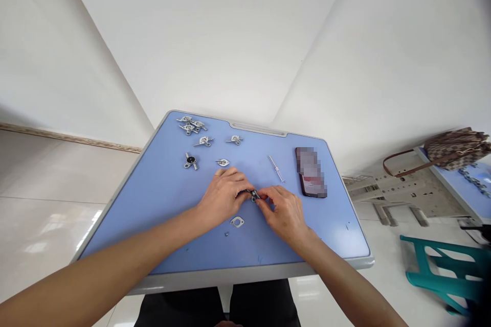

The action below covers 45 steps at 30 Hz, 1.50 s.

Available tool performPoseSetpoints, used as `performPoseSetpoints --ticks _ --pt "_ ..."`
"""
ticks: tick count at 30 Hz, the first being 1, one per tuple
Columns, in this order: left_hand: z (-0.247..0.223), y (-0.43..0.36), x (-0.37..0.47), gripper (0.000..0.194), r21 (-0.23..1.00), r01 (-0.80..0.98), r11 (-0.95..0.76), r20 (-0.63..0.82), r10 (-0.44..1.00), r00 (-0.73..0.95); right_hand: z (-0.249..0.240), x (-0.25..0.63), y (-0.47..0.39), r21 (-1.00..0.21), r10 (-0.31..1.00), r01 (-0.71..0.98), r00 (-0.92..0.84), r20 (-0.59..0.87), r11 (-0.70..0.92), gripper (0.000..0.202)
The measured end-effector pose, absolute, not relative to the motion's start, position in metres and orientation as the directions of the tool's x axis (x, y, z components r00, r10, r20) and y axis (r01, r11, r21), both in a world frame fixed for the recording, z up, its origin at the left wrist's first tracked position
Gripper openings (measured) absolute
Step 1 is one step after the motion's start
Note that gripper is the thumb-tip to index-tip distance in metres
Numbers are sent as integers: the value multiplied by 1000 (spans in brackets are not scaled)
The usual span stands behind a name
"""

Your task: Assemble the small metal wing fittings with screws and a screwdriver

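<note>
Worktop [161,194] is bearing loose metal fittings [187,127] at left; near its middle, the left hand [225,194] and right hand [283,209] are pinching opposite sides of one small metal piece [253,195]. That piece is presumably proving light, stiff and somewhat slippery, its outer edges offering the surest hold. Farther right, a checked handbag [456,149] is resting on a second worktop [459,184], its contents not showing.
</note>
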<state>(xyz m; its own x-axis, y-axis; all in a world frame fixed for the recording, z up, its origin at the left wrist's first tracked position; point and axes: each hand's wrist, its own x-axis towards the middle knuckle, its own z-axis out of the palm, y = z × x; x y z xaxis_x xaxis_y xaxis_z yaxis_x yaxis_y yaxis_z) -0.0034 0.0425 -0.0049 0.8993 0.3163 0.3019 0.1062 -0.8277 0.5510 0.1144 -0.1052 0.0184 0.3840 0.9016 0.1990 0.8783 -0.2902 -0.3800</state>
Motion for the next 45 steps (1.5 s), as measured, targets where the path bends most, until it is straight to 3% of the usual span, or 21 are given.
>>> performPoseSetpoints --ticks 12,23,33,41,45 --pt "-2 46 -1 14 574 132 -808 219 307 926 15 119 -105 -442 887 834 434 155 -330 6" --pt "-5 45 0 21 601 147 -786 222 340 914 11 114 -104 -269 855 891 437 279 -367 14" --pt "2 40 3 9 578 176 -797 215 357 909 19 109 -96 -182 863 874 479 160 -451 14" --pt "3 40 5 17 558 168 -813 217 338 916 26 111 -93 -319 853 819 519 57 -477 16" --pt "5 40 6 16 550 186 -814 194 341 920 24 113 -98 -363 876 833 475 82 -418 8"
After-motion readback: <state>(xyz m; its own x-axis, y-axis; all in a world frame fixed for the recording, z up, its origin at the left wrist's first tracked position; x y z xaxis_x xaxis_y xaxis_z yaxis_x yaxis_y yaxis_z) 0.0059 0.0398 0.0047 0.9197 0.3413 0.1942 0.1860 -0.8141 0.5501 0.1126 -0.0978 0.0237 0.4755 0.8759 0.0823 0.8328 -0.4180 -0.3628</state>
